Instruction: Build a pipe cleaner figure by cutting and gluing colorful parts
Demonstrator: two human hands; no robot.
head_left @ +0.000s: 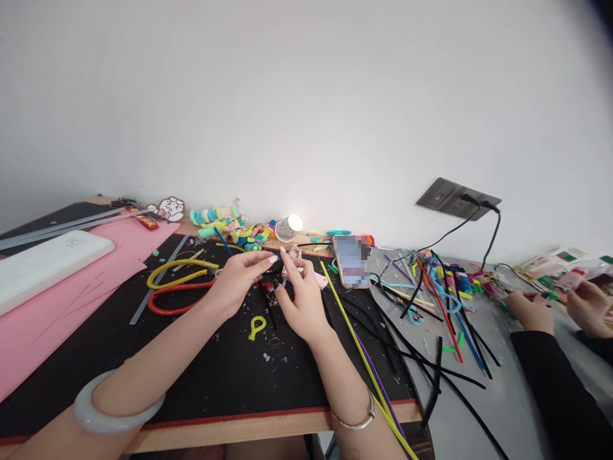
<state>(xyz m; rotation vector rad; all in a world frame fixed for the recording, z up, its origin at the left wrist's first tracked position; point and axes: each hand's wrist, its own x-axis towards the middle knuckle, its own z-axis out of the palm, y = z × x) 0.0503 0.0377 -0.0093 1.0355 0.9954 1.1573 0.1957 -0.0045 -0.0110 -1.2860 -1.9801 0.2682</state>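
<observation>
My left hand (pixel 242 276) and my right hand (pixel 302 295) meet above the black mat (pixel 201 377), fingertips almost touching. Thumb and index finger of each are pinched together around something small and dark, mostly hidden by the fingers. Just behind my right hand lies a pink object (pixel 316 278), partly covered, whose kind I cannot make out. A small looped yellow pipe cleaner (pixel 257 327) rests on the mat below my hands. Left of my left hand are a large yellow loop (pixel 158 271) and a red loop (pixel 160 310).
A paper cup (pixel 286 229) and a phone (pixel 352 265) stand behind. Colourful fuzzy pieces (pixel 249 235) line the wall. Pipe cleaners (pixel 407 345) spread rightward, near a co-worker's hands (pixel 530 312). Pink sheets (pixel 115 255) and a white case (pixel 52 268) lie left.
</observation>
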